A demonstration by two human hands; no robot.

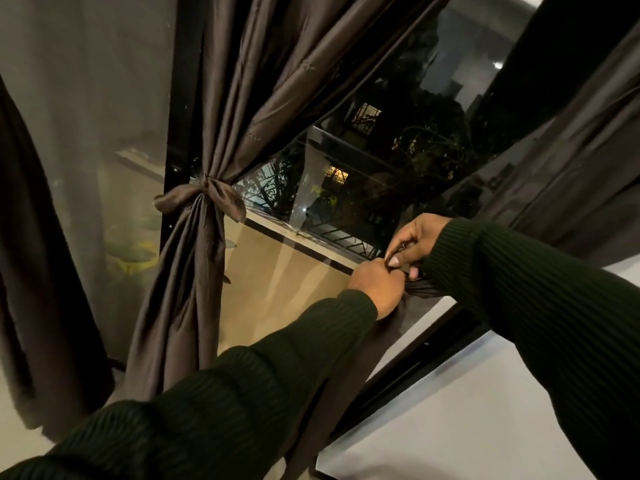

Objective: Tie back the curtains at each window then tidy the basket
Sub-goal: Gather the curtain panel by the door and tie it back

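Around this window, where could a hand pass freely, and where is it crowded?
Free: along the glass between the tied curtain and right curtain. Crowded: at the frame, where left hand and right hand meet on bunched fabric.

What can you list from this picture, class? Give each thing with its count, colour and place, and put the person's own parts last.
Tied curtain: one, brown, left of the window, gathered.
Sash: one, brown, knotted round the tied curtain.
Right curtain: one, brown, right of the window, bunched at the hands.
Far curtain: one, dark, left edge.
Window: one, black frame, centre, night outside.
Wall: one, white, lower right.
Sleeves: two, dark green, ribbed.
Left hand: one, grip on the right curtain's bunched cloth.
Right hand: one, pinching at the same bunch, touching the left hand.
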